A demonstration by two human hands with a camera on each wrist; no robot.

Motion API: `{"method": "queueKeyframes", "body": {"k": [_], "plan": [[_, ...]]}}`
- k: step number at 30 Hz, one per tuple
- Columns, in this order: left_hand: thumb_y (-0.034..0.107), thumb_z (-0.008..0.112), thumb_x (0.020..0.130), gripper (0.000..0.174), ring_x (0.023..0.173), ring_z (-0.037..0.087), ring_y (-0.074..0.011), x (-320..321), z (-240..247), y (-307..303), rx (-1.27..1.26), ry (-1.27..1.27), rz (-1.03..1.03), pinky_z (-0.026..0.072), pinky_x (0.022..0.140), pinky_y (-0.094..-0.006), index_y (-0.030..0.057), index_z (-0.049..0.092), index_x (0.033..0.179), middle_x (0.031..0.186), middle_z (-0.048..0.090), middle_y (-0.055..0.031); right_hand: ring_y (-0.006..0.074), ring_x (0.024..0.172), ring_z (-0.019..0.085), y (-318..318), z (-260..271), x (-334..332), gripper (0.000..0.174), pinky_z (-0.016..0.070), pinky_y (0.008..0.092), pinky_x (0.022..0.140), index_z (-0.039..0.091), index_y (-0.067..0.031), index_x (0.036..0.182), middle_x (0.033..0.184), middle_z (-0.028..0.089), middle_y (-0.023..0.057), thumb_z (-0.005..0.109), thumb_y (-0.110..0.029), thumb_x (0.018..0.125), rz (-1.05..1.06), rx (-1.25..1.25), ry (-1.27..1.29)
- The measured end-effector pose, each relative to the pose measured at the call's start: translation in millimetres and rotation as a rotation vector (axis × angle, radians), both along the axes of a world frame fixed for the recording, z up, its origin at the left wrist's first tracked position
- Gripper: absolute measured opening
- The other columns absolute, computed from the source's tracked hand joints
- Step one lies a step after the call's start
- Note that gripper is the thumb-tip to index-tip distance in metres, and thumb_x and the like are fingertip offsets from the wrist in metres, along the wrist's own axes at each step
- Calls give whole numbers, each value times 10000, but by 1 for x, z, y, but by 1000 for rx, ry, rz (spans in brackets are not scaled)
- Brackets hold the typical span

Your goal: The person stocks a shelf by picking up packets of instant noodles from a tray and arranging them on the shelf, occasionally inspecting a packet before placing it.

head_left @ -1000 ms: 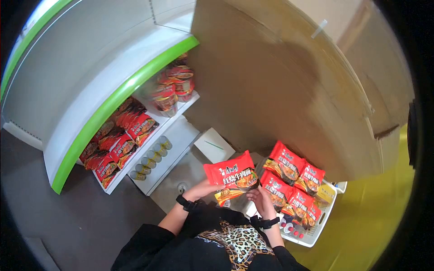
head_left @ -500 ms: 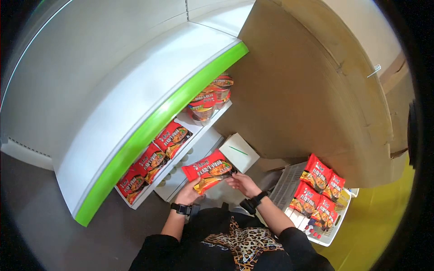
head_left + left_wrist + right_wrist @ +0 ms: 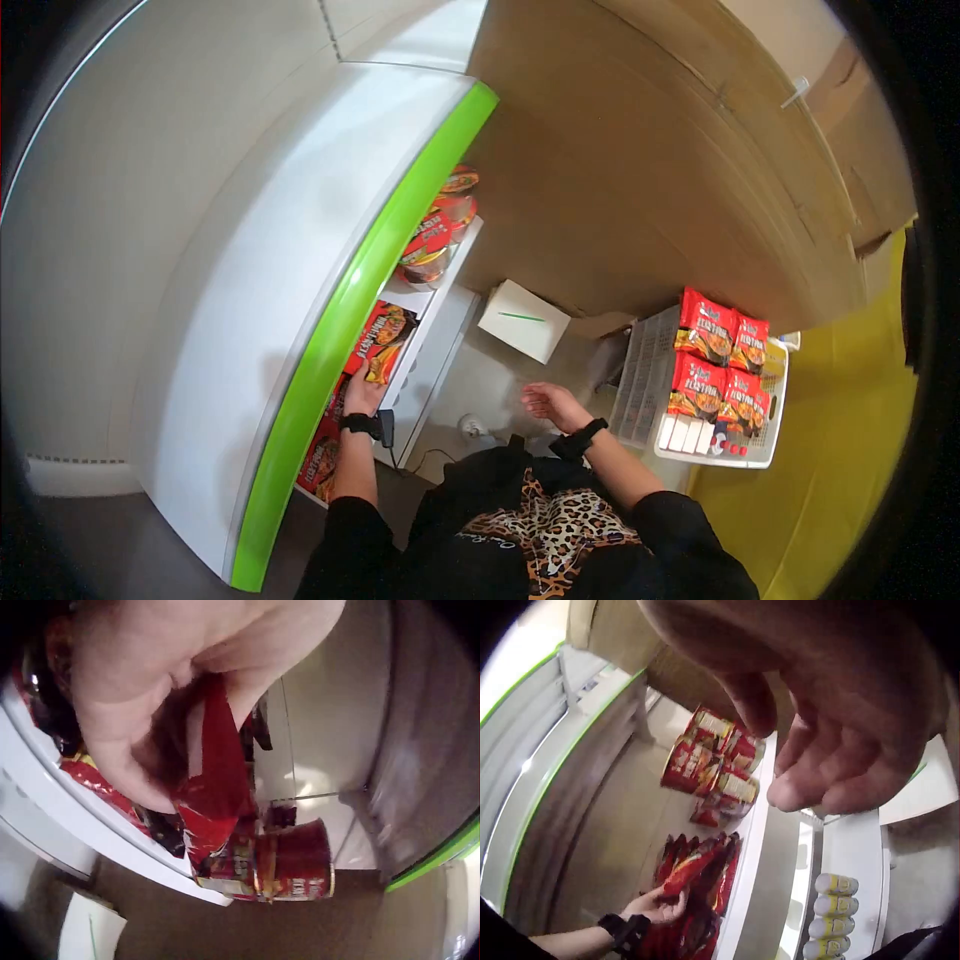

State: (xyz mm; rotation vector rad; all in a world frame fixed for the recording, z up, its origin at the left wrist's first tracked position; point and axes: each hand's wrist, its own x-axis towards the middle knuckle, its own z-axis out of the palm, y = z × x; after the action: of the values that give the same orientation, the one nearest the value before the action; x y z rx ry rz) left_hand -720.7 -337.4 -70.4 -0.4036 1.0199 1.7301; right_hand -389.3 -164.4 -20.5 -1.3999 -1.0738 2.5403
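On the lower shelf (image 3: pixel 455 250), my left hand (image 3: pixel 362 393) pinches a red packet of instant noodles (image 3: pixel 217 772) by its edge. The right wrist view shows this packet above a row of similar red noodle packets (image 3: pixel 724 881). Cup noodles (image 3: pixel 694 765) stand stacked farther along the same shelf. My right hand (image 3: pixel 556 405) is held out in front of the body, away from the shelf, its fingers loosely bent around nothing. The green-edged upper shelf hides part of the packets in the head view.
A white basket (image 3: pixel 645 375) at the right holds several noodle packets (image 3: pixel 708 330), white boxes and red-capped bottles. A white box (image 3: pixel 525 345) with a green line sits by the cardboard wall (image 3: pixel 640 170). Yellow-and-grey cans (image 3: pixel 832 907) line the lowest shelf. The upper shelf's green edge (image 3: pixel 370 290) overhangs.
Both hands held the noodle packet in front of the body. The right hand has let go, and the left hand has carried the packet left onto the lower shelf.
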Motion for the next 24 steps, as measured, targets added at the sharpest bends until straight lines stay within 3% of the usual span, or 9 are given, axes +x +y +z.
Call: {"method": "queueKeyframes", "body": {"k": [3,7,11,12,13,15,19,21,24], "plan": [[244,533,794,304,934,511,-210,-22,-39,5,-50,-36,86,385,849,-343,12,505,988,994,553,-90,127,699,523,4,-5,39,244,417,250,638,508,-60,980,824,568,42,390,-212,829,-150,-23,-28],[217,546,786,256,872,539,-207,-38,-87,13,-27,-96,299,439,771,-315,10,521,934,938,566,-90,137,707,516,4,-2,74,256,410,260,645,509,-52,975,813,561,49,385,-224,831,-343,9,-14],[215,526,793,253,847,549,-215,-51,-115,12,-178,-40,209,451,753,-315,11,515,941,925,568,-96,135,694,527,-1,0,96,224,402,251,625,513,-75,953,817,573,48,412,-219,814,-497,60,-23],[232,511,794,261,827,553,-223,-42,-125,3,-173,626,-24,451,746,-338,19,512,945,919,568,-93,136,696,528,0,1,99,223,401,251,628,513,-75,948,818,573,49,413,-222,813,-524,48,-24],[232,511,794,261,827,553,-223,-40,-115,7,-173,629,-25,451,746,-338,19,512,945,919,568,-93,136,698,529,0,3,100,222,400,252,630,514,-75,944,820,574,50,415,-225,813,-550,36,-25],[234,498,781,261,808,550,-231,-37,-88,17,-231,-57,292,439,754,-361,18,511,927,892,567,-95,136,699,529,1,6,102,224,399,250,630,514,-75,943,820,574,50,415,-228,813,-551,68,-21],[219,491,759,260,815,535,-237,-38,-92,1,-280,6,280,423,763,-362,6,504,906,862,558,-96,137,702,530,1,11,110,231,399,249,630,512,-75,946,820,574,49,410,-236,815,-532,123,4],[208,494,742,233,793,518,-222,-38,-84,-9,-124,56,196,412,752,-339,2,495,850,856,535,-84,135,701,529,0,11,111,234,399,249,634,512,-74,947,819,574,45,407,-238,816,-529,121,-25],[208,498,729,182,736,475,-175,-24,-66,-8,-195,95,119,404,701,-320,37,469,783,824,486,-51,130,702,529,0,10,120,238,401,249,643,512,-74,949,822,574,41,406,-240,817,-551,134,-49]]}}
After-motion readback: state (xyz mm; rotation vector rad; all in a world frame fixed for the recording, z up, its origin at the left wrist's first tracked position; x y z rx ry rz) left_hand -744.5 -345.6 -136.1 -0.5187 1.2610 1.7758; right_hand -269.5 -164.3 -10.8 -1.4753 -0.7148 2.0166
